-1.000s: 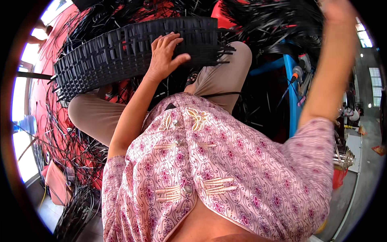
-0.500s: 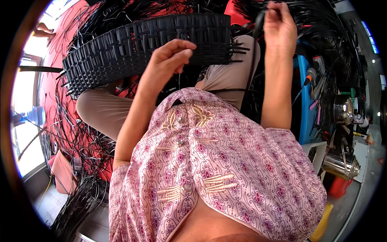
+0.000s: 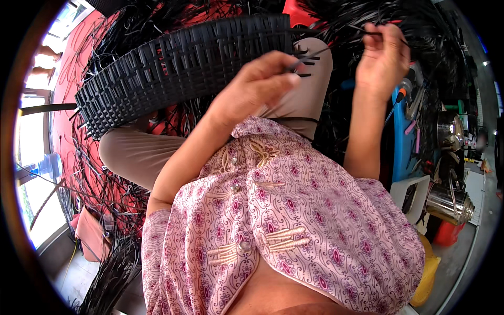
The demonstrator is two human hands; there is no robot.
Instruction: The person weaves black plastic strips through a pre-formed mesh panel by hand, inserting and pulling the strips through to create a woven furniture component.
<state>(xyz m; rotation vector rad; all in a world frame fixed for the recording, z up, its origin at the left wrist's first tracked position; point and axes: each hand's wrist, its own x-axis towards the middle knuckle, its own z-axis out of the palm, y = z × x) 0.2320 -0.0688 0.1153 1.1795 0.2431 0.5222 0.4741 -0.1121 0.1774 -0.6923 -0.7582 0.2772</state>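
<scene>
A curved, woven band of black strips (image 3: 173, 60) lies across my bent legs, with loose strip ends poking out at its right end. My left hand (image 3: 257, 86), slightly blurred, is closed in front of that end, with a dark strip showing at its fingertips. Further right and higher up, my right hand (image 3: 383, 60) is raised, its fingers pinching a thin black strip (image 3: 336, 32) that stretches left toward the band. Where this strip meets the weave is hard to make out.
Heaps of black strips (image 3: 441, 44) lie at the far right and over the red floor covering (image 3: 71, 100). A blue tray (image 3: 403, 152) with tools stands to my right, near a metal flask (image 3: 446, 202). A pink bag (image 3: 90, 236) rests at the left.
My left hand has moved right, to the end of the woven band. My right hand has come down and slightly right, with the strip now drawn out between it and the band.
</scene>
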